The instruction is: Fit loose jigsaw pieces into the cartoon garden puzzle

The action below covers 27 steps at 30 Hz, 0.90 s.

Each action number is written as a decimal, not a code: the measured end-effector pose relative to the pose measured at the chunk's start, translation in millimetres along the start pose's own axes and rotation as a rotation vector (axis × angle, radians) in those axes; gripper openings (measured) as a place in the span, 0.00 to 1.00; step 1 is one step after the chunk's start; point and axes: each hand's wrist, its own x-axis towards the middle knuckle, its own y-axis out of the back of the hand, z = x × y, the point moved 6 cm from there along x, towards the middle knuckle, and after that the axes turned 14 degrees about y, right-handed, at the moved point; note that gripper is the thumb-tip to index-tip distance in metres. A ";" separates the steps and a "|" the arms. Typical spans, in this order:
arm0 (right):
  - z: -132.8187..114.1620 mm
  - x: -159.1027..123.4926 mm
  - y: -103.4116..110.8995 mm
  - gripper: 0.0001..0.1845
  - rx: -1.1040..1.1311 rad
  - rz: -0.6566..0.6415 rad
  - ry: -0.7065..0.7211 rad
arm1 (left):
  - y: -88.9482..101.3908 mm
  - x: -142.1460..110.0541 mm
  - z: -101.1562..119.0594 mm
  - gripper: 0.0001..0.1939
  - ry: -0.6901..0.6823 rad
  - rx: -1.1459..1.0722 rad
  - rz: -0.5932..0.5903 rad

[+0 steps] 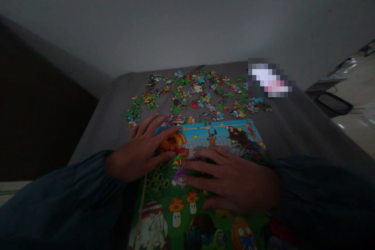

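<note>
Green-and-red jigsaw pieces (195,104) lie unplaced beyond our cartoon puzzle board (163,197), any fitting unclear, left hand (139,154) and right hand (236,179) spread over it.

Exposure was dim; the far left fell nearly black. Faint light lay on the smooth grey wall (187,19). Glare spotted the glossy pale surface (361,125) at right. Coarse pixelation masked one upper-right patch.

board (172,191): light blue top with yellow stars, green below | pieces (197,89): mixed green, red, yellow, blue, white | cloth (108,105): plain grey | sleeves (73,195): dark blue | wall (175,19): plain grey
</note>
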 end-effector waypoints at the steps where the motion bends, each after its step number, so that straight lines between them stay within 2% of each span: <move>1: 0.0 0.0 0.0 0.29 -0.001 0.003 -0.002 | -0.1 0.2 0.0 0.30 -0.003 -0.005 0.000; 11: 4.0 0.9 7.7 0.27 -0.020 0.051 -0.046 | 2.8 -0.3 0.7 0.30 -0.021 -0.013 0.016; 18: 19.1 -8.8 40.6 0.20 -0.150 0.305 -0.124 | -1.4 2.0 -10.9 0.31 -0.013 0.031 0.059; 22: 38.8 -26.1 59.9 0.18 -0.182 0.453 -0.182 | -5.9 6.3 -19.3 0.33 0.035 0.048 0.022; 27: 58.2 -40.4 70.5 0.16 -0.178 0.542 -0.236 | -5.3 7.9 -26.4 0.32 0.070 0.055 0.029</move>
